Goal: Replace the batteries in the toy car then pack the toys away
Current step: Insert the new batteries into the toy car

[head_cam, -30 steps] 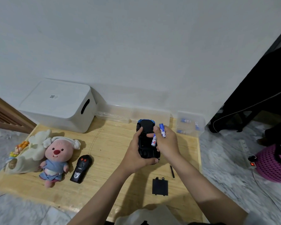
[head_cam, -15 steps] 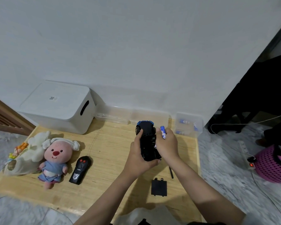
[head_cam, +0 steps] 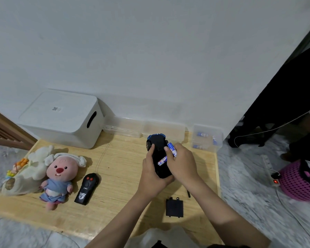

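Two hands are occupied at the toy car (head_cam: 158,158), taken as landmark for all positions below. Largest first: the white storage box (head_cam: 61,119) stands well to the left of the car and further back, against the wall, lid on; packing is judged not yet begun. The pink plush toy (head_cam: 58,178) lies left of the car, touching a cream plush (head_cam: 28,172) on its far side. The car itself is held belly-up above the wooden board (head_cam: 118,169), the left hand (head_cam: 151,178) curled round its left flank and rear. The right hand (head_cam: 182,162) is curled over the right flank, one battery (head_cam: 172,149) pinched between its fingers and a second battery (head_cam: 162,161) pressed at the open compartment. Whether that second cell is seated cannot be told. The remote control (head_cam: 87,188) lies left of the car, between it and the pink plush. The battery cover (head_cam: 174,207) lies nearer the person than the car, just beside the right forearm. A clear tub (head_cam: 207,138) with further batteries stands behind and right of the car. A small dark tool (head_cam: 188,193), probably a screwdriver, lies between car and cover. Risks, as judged: two cells managed by one hand, so one could slip and roll off the board; polarity could be reversed, markings being unreadable; the cover or tool could be knocked by the forearm.
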The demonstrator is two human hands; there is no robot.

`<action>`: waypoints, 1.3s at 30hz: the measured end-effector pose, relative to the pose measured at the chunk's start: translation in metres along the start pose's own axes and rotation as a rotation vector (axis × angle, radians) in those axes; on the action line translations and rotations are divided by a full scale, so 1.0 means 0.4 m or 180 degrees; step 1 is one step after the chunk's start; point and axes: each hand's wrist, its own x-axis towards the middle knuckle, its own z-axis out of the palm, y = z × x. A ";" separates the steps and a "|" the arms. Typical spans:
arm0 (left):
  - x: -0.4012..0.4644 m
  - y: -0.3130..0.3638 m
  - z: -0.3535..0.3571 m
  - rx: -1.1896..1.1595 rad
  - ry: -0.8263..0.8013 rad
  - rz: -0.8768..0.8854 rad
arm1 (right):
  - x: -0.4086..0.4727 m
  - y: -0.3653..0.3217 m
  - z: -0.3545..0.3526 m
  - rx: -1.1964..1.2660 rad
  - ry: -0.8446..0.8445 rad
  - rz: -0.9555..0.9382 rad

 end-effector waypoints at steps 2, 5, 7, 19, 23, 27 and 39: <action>0.004 -0.008 -0.005 -0.0086 0.0058 -0.0028 | 0.001 0.002 -0.007 -0.0188 -0.0113 -0.0143; 0.011 -0.005 -0.016 -0.0213 0.0054 -0.0034 | 0.006 0.006 -0.016 -0.0303 -0.0297 -0.0195; 0.016 -0.002 -0.025 -0.0318 0.0005 -0.0011 | 0.010 0.003 -0.023 -0.0243 -0.0401 -0.0190; 0.029 0.004 -0.037 -0.0518 -0.0225 -0.0076 | 0.042 -0.018 -0.074 0.2001 -0.0996 0.0739; 0.027 0.005 -0.041 -0.0544 -0.0254 -0.0091 | 0.046 -0.015 -0.087 0.1539 -0.1053 0.0471; 0.024 0.005 -0.041 -0.0518 -0.0289 -0.0092 | 0.047 -0.019 -0.096 0.1672 -0.1239 0.0495; 0.015 0.013 -0.040 -0.0588 -0.0247 -0.0107 | 0.030 -0.047 -0.117 0.2469 -0.0796 0.0476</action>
